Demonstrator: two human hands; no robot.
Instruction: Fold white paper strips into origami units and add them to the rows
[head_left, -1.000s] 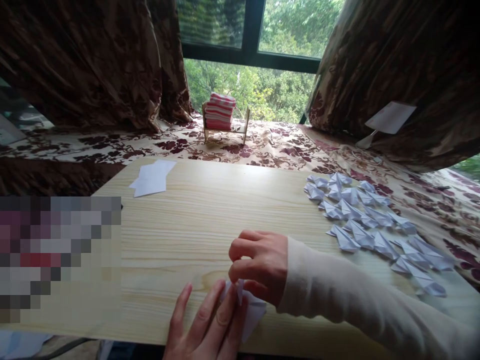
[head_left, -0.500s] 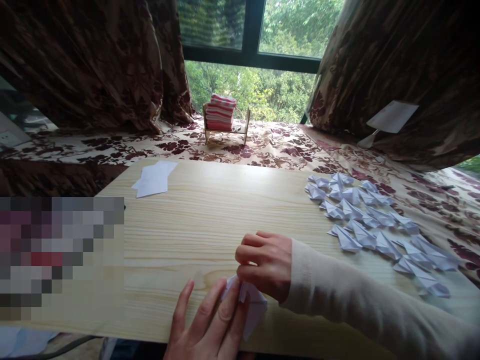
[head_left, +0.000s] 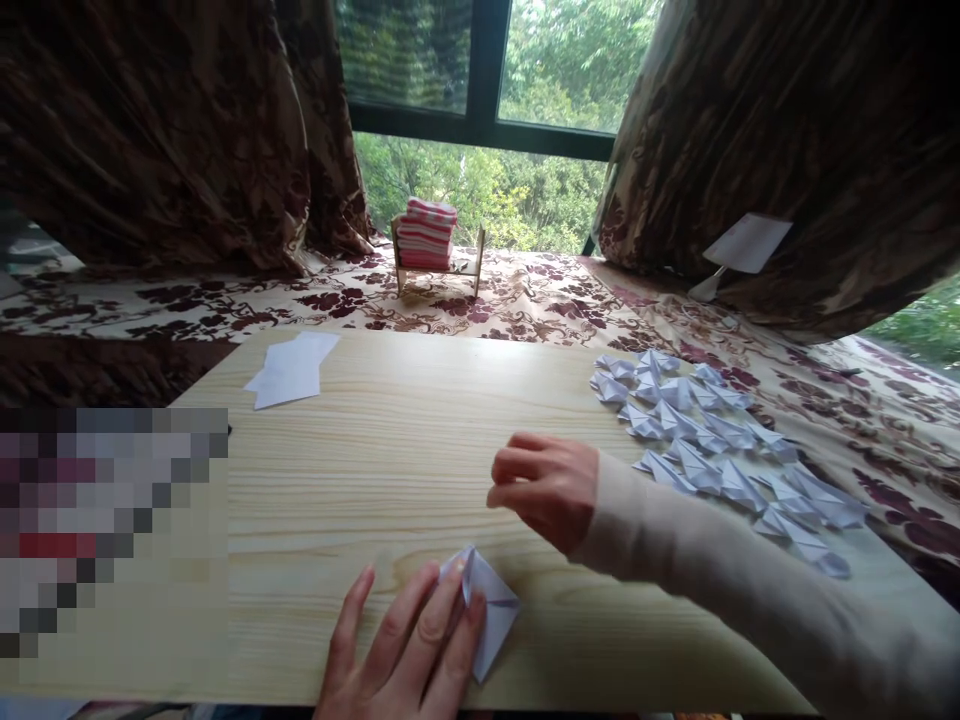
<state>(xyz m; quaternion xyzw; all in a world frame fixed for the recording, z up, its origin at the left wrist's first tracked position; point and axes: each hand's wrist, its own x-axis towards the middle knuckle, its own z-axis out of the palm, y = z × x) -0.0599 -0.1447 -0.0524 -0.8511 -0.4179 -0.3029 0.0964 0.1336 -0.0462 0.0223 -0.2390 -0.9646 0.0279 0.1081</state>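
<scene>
A small piece of white paper point(head_left: 495, 610), folded to a pointed shape with creases, lies on the wooden table near its front edge. My left hand point(head_left: 409, 640) rests flat over the paper's left part, fingers stretched out and pressing on it; that part is hidden. Above the table, up and to the right of the paper, hovers my right hand point(head_left: 547, 490). Its fingers are curled together, apart from the paper, and nothing shows in them.
Rows of folded white paper pieces point(head_left: 697, 430) cover the table's right side. Flat white sheets point(head_left: 292, 370) lie at the back left. Beyond the table point(head_left: 375, 450), a small wooden stand point(head_left: 476, 262) holds striped cloths point(head_left: 426, 235), and a white lamp point(head_left: 750, 243) stands at right.
My right hand has let go of the folded paper and lifted up and to the right. My left hand stays on the paper. The view has shifted slightly.
</scene>
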